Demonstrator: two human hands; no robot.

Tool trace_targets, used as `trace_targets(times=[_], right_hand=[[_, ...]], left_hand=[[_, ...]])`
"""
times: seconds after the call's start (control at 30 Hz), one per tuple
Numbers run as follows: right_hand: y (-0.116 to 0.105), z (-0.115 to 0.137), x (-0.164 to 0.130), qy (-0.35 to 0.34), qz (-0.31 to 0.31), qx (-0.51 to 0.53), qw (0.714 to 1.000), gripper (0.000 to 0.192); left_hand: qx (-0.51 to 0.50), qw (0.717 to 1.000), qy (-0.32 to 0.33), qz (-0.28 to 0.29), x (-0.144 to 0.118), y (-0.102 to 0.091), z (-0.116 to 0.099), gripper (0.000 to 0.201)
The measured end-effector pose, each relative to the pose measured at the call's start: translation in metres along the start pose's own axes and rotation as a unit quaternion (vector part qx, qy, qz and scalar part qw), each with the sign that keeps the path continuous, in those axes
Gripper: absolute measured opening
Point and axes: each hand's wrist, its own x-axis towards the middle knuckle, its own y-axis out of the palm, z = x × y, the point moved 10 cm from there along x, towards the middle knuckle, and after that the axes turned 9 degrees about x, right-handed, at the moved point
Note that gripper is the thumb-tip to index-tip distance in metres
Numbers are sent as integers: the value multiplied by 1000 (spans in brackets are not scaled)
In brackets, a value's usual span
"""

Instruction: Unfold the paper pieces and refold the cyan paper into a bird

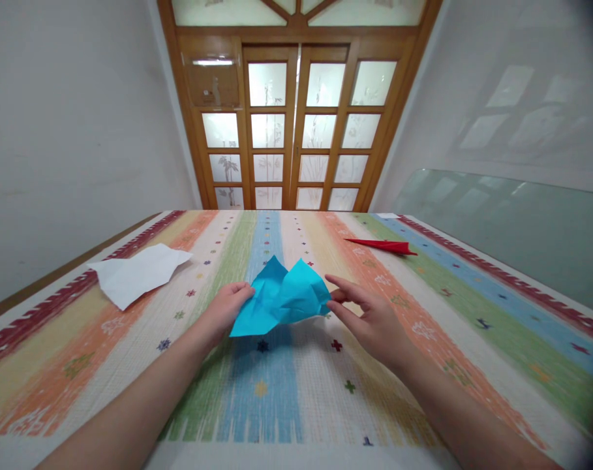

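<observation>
A creased sheet of blue paper (281, 297) is held up over the middle of the table, its upper edge rising in two peaks. My left hand (231, 303) pinches its left edge, with the thumb on top and the other fingers hidden behind the sheet. At the right edge, my right hand (367, 316) has its thumb and a finger closed on the paper's corner, while the index finger stretches out above.
Creased white paper (139, 271) lies to the left on the striped tablecloth (261, 418). A narrow folded red paper piece (387, 246) rests at the back right. Walls flank the table, and a wooden glazed door (296, 124) stands behind it.
</observation>
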Motion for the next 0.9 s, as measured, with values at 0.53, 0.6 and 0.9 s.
trace_targets(times=[0.53,0.6,0.9], right_hand=[[24,8,-4,-81,136,-94,983,27],[26,14,-4,-109,142,-92,980,19],[39,38,-11,-227,176,-152,946,27]], left_hand=[[129,989,30,-65,3,-28,-11,25],[96,994,9,-51,4,-28,-7,24],[107,993,11,-41,10,-29,-1,20]])
